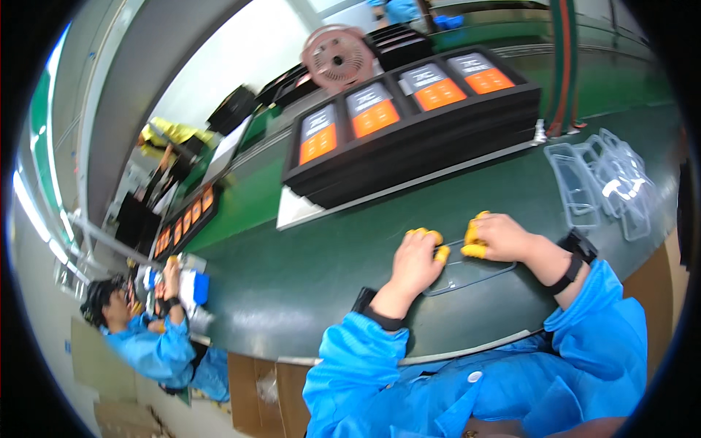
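Observation:
A thin, clear plastic tray (471, 279) with rounded corners and a darker rim lies on the green tabletop in front of me. At its left far corner my left hand (418, 260) is curled, fingers closed on the edge. My right hand (502, 239) closes on the far right part of the same tray, with thumb and fingers bent over the rim. Yellow covers sit on the fingertips of both hands. My hands hide the tray's far corners.
Several clear plastic trays (577, 186) lie in a loose pile at the right. Ahead stands a stack of black trays (416, 146) holding orange and grey packages, with a pink fan (337, 57) behind. Another person (157, 332) in blue works at the left.

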Demonstrator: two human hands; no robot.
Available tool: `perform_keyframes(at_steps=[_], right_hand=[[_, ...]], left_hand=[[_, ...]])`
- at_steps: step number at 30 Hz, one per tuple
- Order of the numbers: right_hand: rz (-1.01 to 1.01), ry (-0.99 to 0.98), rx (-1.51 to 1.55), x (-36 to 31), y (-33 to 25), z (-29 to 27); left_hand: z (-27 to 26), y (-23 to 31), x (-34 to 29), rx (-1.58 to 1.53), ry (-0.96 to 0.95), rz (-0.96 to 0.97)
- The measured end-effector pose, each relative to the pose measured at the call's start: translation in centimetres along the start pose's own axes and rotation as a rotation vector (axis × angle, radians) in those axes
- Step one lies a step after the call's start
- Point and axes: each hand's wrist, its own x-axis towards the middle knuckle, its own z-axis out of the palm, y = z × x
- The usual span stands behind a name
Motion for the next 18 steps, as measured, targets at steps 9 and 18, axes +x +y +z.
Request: perform_keyframes(at_steps=[9,18], right_hand=[[0.080,-0.077,-0.015,0.34,-0.41,-0.50],[0.053,-0.055,-0.029,-0.12,0.03,-0.24]], left_hand=[[0.00,-0.28,-0.13,0.014,-0.044,-0.034],[0.02,-0.02,0.01,0.023,-0.070,-0.033]])
